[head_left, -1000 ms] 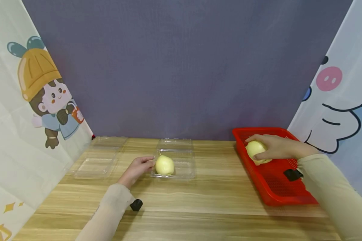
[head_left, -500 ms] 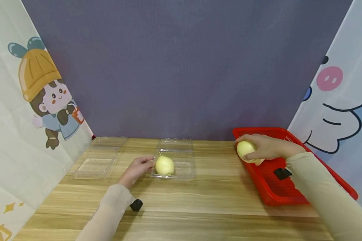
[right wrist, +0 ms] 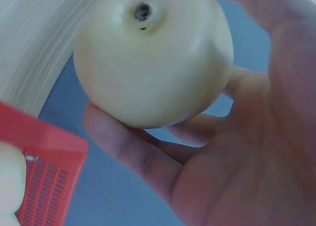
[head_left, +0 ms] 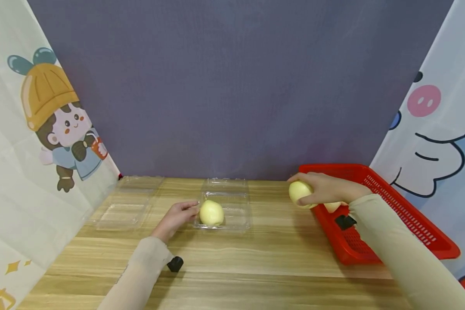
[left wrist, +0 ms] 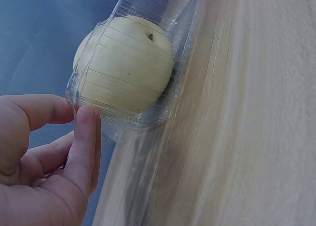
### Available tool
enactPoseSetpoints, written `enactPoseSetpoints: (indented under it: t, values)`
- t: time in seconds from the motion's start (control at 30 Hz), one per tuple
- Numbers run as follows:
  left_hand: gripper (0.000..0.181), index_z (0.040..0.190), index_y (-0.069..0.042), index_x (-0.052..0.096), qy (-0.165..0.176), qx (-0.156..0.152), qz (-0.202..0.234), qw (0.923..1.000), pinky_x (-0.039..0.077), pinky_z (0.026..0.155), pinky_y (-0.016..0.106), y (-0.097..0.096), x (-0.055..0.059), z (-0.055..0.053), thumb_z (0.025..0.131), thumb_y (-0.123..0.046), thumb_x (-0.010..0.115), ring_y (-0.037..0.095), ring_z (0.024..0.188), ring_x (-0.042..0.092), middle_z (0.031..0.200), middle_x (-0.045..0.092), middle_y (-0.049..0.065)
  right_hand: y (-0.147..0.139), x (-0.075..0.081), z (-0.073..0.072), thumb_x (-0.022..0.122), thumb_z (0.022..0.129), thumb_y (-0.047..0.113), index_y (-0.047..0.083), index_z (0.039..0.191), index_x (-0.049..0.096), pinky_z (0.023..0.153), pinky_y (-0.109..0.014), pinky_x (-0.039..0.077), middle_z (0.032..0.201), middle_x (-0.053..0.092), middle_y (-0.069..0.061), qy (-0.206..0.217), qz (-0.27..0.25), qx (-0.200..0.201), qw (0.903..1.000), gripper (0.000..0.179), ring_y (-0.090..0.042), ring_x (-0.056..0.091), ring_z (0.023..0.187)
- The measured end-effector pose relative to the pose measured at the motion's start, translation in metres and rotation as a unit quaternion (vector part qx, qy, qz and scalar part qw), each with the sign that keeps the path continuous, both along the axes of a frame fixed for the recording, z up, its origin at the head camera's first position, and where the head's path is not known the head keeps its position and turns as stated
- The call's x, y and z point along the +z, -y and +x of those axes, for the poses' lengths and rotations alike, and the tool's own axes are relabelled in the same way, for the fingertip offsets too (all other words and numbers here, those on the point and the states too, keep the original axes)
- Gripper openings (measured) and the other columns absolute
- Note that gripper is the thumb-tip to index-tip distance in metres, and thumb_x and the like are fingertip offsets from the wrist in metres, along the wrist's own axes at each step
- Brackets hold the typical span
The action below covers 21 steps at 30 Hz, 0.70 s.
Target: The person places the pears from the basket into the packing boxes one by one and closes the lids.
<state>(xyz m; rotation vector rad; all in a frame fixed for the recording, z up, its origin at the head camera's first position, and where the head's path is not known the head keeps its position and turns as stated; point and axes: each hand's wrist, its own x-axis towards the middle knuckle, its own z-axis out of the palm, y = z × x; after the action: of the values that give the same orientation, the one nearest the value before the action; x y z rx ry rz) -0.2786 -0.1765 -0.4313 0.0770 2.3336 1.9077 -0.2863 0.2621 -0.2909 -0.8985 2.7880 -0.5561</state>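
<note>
One pale yellow pear (head_left: pixel 211 212) lies in the left part of an opened clear plastic container (head_left: pixel 236 218) in the middle of the table. At that container's left edge, my left hand (head_left: pixel 178 217) pinches the thin rim between thumb and fingers; the left wrist view shows the pear (left wrist: pixel 126 65) behind the ribbed plastic wall. My right hand (head_left: pixel 325 188) grips a second pear (head_left: pixel 299 193) above the left rim of a red basket (head_left: pixel 342 254). From the right wrist, this pear (right wrist: pixel 153 63) shows its dark blossom end, with fingers curled round its underside.
More pears (head_left: pixel 332 206) are inside the basket, partly hidden under the right hand. Another opened clear container (head_left: pixel 118 215) stands at the left of the wooden table (head_left: pixel 232 275). A dark grey cloth (head_left: pixel 232 86) hangs behind, with printed curtains on both sides.
My right hand has lifted the second pear out of the basket's interior and moved left past its rim. The left hand, the container and the first pear stay where they were.
</note>
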Motion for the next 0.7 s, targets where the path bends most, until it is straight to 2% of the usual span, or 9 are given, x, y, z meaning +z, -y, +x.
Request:
enactPoseSetpoints:
  t: [0.27,0.7]
  values:
    - [0.045,0.139,0.015,0.047,0.002,0.003,0.004,1.0000,0.055,0.092,0.031,0.000,-0.002,-0.002,0.101,-0.007,0.057,0.022,0.103,0.065,0.137,0.052,0.032,0.019,-0.003,-0.003,0.075,0.087,0.031,0.026,0.136,0.055,0.073,-0.035,0.051,0.109,0.056,-0.003,0.002,0.012,0.007,0.9999,0.053,-0.022,0.052,0.095]
    - [0.045,0.140,0.015,0.047,0.009,0.004,0.006,0.9999,0.055,0.093,0.032,0.002,0.000,0.000,0.101,-0.006,0.057,0.024,0.105,0.065,0.138,0.050,0.033,0.052,-0.011,-0.011,0.075,0.087,0.040,0.030,0.140,0.053,0.078,-0.039,0.051,0.121,0.055,-0.005,0.015,0.013,0.015,0.9997,0.058,-0.025,0.053,0.102]
